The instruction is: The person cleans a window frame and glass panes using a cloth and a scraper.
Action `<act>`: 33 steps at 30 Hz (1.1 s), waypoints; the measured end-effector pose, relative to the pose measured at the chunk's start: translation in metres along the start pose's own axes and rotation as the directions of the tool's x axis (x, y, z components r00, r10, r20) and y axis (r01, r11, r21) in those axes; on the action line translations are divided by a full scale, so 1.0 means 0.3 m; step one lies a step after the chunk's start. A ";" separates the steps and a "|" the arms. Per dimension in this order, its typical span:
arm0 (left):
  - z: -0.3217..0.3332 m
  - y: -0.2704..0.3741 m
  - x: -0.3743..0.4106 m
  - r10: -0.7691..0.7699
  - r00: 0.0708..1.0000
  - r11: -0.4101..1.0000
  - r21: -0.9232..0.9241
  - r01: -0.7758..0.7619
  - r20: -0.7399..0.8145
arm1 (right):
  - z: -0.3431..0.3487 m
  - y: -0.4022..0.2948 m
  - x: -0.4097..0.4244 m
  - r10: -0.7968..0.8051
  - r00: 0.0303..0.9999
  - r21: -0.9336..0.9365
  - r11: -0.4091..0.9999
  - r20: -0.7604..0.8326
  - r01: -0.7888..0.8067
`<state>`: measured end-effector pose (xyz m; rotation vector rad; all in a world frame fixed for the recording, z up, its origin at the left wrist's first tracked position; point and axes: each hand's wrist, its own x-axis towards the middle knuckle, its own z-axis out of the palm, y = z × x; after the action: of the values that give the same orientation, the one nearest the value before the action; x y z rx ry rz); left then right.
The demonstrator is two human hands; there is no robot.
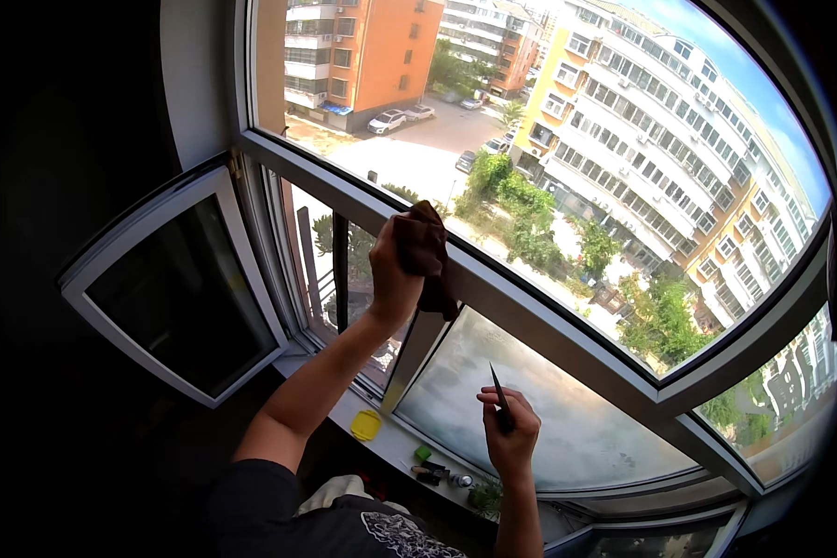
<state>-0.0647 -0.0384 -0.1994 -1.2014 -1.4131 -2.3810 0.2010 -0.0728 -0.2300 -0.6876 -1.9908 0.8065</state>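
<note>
My left hand (395, 279) grips a dark brown cloth (424, 244) against the white horizontal bar of the window frame (516, 296), just below the large upper pane. One end of the cloth hangs down over the front of the bar. In front of the frosted lower pane (551, 411), my right hand (516, 436) holds a slim dark pointed tool (498, 390) with its tip upward. Whether it is a knife or a scraper I cannot tell. The tool's lower end is hidden in my fingers.
An open window sash (181, 286) swings inward at the left. On the windowsill (387, 446) lie a yellow plastic item (366, 425), a green block (423, 453), small dark objects (430, 474), a metallic can-like item (461, 480) and a potted plant (487, 496). Buildings and parked cars show outside.
</note>
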 end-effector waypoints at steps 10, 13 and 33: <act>0.111 0.019 -0.118 0.335 0.926 0.676 0.641 -0.364 0.173 | -0.080 0.044 -0.061 0.136 0.989 0.034 0.990 -0.059 -0.134; 0.169 0.063 -0.191 0.297 0.925 0.742 0.551 -0.381 0.239 | -0.100 0.064 -0.082 0.176 0.981 0.063 0.983 -0.080 -0.172; 0.747 0.303 -0.620 0.478 0.617 0.849 -0.147 -0.508 0.625 | -0.277 0.027 -0.307 0.423 0.811 0.211 0.906 -0.404 -0.368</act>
<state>0.2310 0.0359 -0.2084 -2.1973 -1.0216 -1.5919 0.3181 -0.1103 -0.2474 -1.1290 -1.3870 0.9108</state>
